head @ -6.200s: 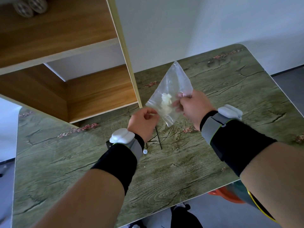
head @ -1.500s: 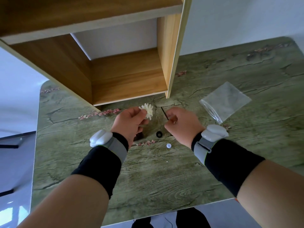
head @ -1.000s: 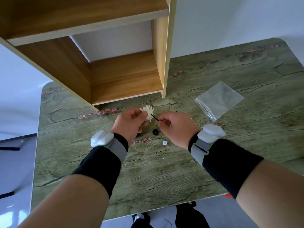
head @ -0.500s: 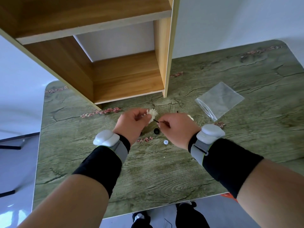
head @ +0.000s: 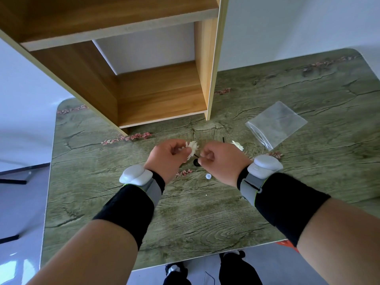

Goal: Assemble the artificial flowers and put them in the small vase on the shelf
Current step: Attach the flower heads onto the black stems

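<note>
My left hand [head: 167,158] pinches a white artificial flower head [head: 192,148] above the green table [head: 205,212]. My right hand [head: 223,161] is closed on a thin black stem [head: 196,155] whose tip meets the back of the flower head. A second white flower head [head: 237,145] lies on the table behind my right hand, beside another black stem piece [head: 223,139]. A small black ring [head: 195,162] and a small white cap [head: 208,176] lie on the table between my wrists. No vase is in view.
A wooden shelf unit [head: 160,95] stands on the table's far left, its lower compartment open toward me. An empty clear plastic bag [head: 275,124] lies flat at the right. The table's near edge runs just below my forearms.
The bag, held in both hands six seconds ago, now lies empty on the table. Over the last second my hands have drawn together, bringing the stem tip against the flower head.
</note>
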Tool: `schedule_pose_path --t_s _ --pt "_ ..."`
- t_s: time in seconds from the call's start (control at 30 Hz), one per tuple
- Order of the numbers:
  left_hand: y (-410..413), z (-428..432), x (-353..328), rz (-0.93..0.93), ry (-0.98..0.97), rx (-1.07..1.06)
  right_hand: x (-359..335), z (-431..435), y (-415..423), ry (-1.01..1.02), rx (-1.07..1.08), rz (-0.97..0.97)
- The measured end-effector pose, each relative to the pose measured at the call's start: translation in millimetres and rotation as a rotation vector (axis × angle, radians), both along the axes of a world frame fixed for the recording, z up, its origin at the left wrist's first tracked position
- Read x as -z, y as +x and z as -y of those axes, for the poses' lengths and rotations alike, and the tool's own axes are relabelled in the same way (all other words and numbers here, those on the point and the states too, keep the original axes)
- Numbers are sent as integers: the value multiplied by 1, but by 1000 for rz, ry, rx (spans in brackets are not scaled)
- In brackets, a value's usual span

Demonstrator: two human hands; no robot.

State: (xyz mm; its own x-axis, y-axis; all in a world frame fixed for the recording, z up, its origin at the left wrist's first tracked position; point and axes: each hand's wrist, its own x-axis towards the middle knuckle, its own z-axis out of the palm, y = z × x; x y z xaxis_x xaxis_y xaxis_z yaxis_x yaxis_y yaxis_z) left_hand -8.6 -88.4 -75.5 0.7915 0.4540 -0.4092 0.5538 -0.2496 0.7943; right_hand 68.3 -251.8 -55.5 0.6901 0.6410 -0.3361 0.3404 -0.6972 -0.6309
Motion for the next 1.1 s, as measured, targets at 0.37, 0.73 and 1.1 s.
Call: schedule_pose_path --t_s 0.37,0.73,1.1 --pt "-28 -9 18 -122 128 59 35 -10 -35 -215 -13 -202" --pt "4 11 25 -112 242 123 82 27 20 -422 363 39" --pt "65 43 18 -80 372 190 82 35 31 -382 246 5"
